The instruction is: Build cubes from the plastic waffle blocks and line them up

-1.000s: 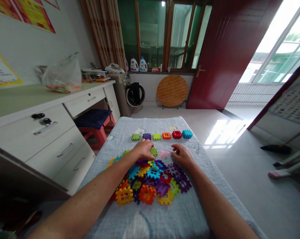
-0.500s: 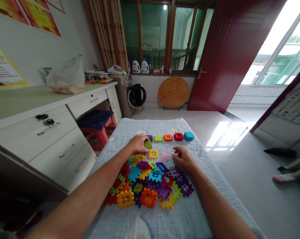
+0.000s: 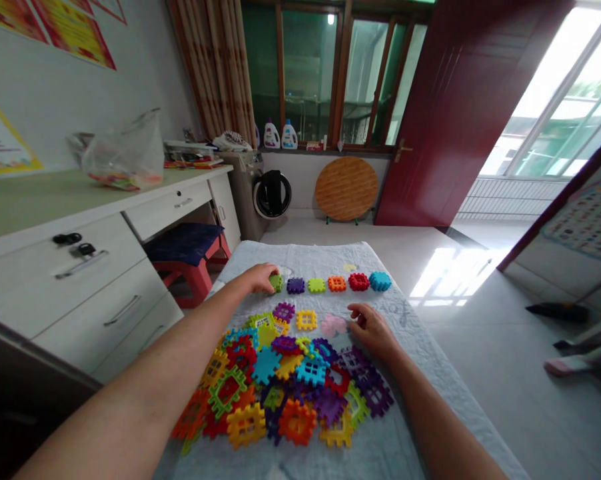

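At the left end of a row of interlocking plastic building tiles, my left hand (image 3: 261, 277) has its fingers closed on a green building tile (image 3: 277, 283), partly covered by the fingertips. Rightward along the row lie a purple tile (image 3: 296, 285), a light green tile (image 3: 316, 285), an orange tile (image 3: 337, 284), a red stack (image 3: 359, 282) and a blue stack (image 3: 380, 281). My right hand (image 3: 373, 328) rests on the cloth below the row, fingers loosely bent and apart, holding nothing. Between the hands lies a yellow tile (image 3: 306, 320).
A heap of mixed tiles, including a blue tile (image 3: 267, 365), spreads over the near part of the cloth-covered table (image 3: 405, 427). To the left stand a red stool (image 3: 195, 280) and a white desk (image 3: 130, 303). A washing machine (image 3: 241, 193) is behind.
My left hand has moved left and slightly away from me with the green tile, to the row's left end. The purple tile there is now uncovered. My right hand stays nearly in place.
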